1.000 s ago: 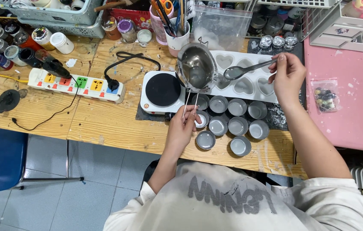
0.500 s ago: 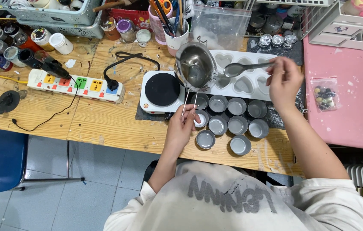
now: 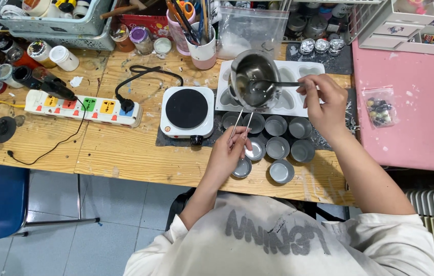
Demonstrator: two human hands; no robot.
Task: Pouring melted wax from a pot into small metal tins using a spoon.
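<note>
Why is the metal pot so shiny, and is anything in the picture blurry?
In the head view, room light glares off the steel pot held by the right hand; the small tins gleam too. The left hand and thin sticks look sharp, with little blur; table edges bend slightly toward the corners.

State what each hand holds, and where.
Right hand: steel pouring pot, by its handle end. Left hand: two thin white sticks, by their lower ends.
</note>
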